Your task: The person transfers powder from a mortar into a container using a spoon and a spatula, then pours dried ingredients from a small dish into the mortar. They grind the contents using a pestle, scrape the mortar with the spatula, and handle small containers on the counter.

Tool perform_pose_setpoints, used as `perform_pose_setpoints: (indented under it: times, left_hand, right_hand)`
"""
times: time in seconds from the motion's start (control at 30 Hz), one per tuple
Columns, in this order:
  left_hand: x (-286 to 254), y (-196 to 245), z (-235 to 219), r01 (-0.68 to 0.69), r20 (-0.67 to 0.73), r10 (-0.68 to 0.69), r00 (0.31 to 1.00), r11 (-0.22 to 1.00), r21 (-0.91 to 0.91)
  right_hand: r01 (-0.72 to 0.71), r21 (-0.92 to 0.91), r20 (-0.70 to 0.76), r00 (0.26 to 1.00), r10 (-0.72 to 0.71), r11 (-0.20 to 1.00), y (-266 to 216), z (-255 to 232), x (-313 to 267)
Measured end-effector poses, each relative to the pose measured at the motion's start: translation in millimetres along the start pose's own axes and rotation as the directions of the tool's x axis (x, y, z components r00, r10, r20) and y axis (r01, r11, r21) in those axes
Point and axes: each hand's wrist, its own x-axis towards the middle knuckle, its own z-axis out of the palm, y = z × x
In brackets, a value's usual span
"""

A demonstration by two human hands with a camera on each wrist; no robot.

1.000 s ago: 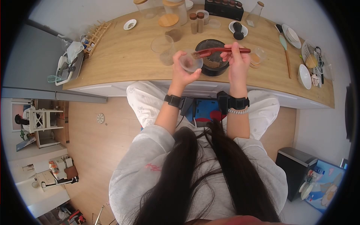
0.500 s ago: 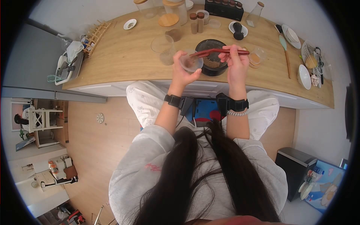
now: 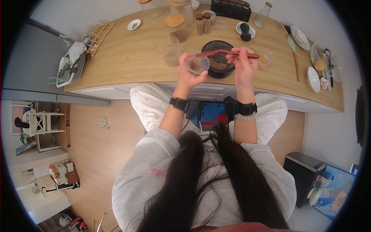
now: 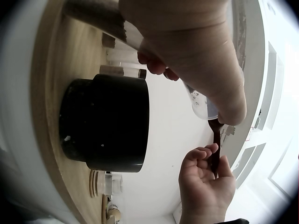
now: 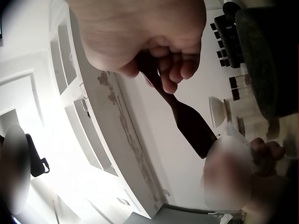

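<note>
In the head view, the left hand [image 3: 188, 74] grips a small translucent cup [image 3: 198, 65] with brownish residue inside, tilted beside a black mortar-like bowl [image 3: 221, 75]. Brown powder [image 3: 218, 64] lies in that bowl. The right hand [image 3: 245, 66] pinches the handle of a dark red spatula [image 3: 227, 52], whose blade is over the cup's rim. From the right wrist view, the spatula blade [image 5: 194, 128] reaches the cup's edge; whether it touches is unclear. The left wrist view shows the cup [image 4: 202, 103] above the black bowl's level, partly hidden by the left hand [image 4: 196, 60].
Behind the bowl stand two brown-capped jars [image 3: 199, 24] and a black pestle [image 3: 245, 31] on a white dish. An empty clear container [image 3: 167, 47] is at the left; stacked lids [image 3: 263, 61], a green spatula [image 3: 292, 46] and a white bowl [image 3: 313, 79] are at the right.
The spatula blade dipped into the cup, then rose to its rim, and its handle shifted slightly right. The left hand and cup have stayed nearly still.
</note>
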Motion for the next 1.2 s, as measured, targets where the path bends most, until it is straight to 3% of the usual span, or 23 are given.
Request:
perform_pose_setpoints:
  times: [0.17, 0.27, 0.33, 0.37, 0.43, 0.53, 0.63, 1.2]
  left_hand:
    - [-2.2, 0.0, -1.0, 0.051, 0.002, -0.051, 0.999, 0.999, 0.002]
    - [-2.3, -1.4, 0.1, 0.063, -0.009, -0.063, 0.998, 0.997, -0.041]
    - [-0.6, -2.9, 0.6, -0.021, -0.069, 0.02, 0.997, 1.0, 0.0]
    - [-1.1, -1.3, 0.2, -0.02, -0.07, 0.02, 0.997, 1.0, 0.0]
    - [-2.5, 2.3, -1.0, 0.061, -0.022, -0.062, 0.998, 0.997, -0.046]
    - [-2.1, 2.1, -1.1, 0.053, -0.031, -0.055, 0.998, 0.996, -0.066]
    - [-2.6, 0.2, -1.7, 0.054, -0.034, -0.057, 0.998, 0.995, -0.08]
    - [-1.1, -3.0, -2.3, 0.02, -0.052, -0.023, 0.998, 0.998, -0.059]
  right_hand:
    - [0.019, 0.068, -0.047, 0.999, -0.016, 0.998, 1.5, -11.8, 3.3]
    - [0.018, -0.005, -0.135, 0.991, -0.019, 1.0, 2.5, -24.2, 5.8]
    - [0.013, -0.129, -0.208, 0.977, -0.04, 0.992, 4.9, -30.3, 7.0]
    - [0.013, -0.13, -0.208, 0.977, -0.04, 0.991, 7.8, -34.5, 7.7]
    - [-0.029, -0.32, -0.219, 0.975, -0.044, 0.947, 17.2, -43.1, 9.0]
    - [-0.045, -0.459, -0.199, 0.979, -0.053, 0.887, 32.9, -51.5, 9.1]
    - [-0.058, -0.509, -0.183, 0.982, -0.041, 0.859, 45.2, -56.7, 8.8]
    - [-0.095, -0.588, -0.194, 0.981, -0.025, 0.804, 53.3, -50.6, 5.2]
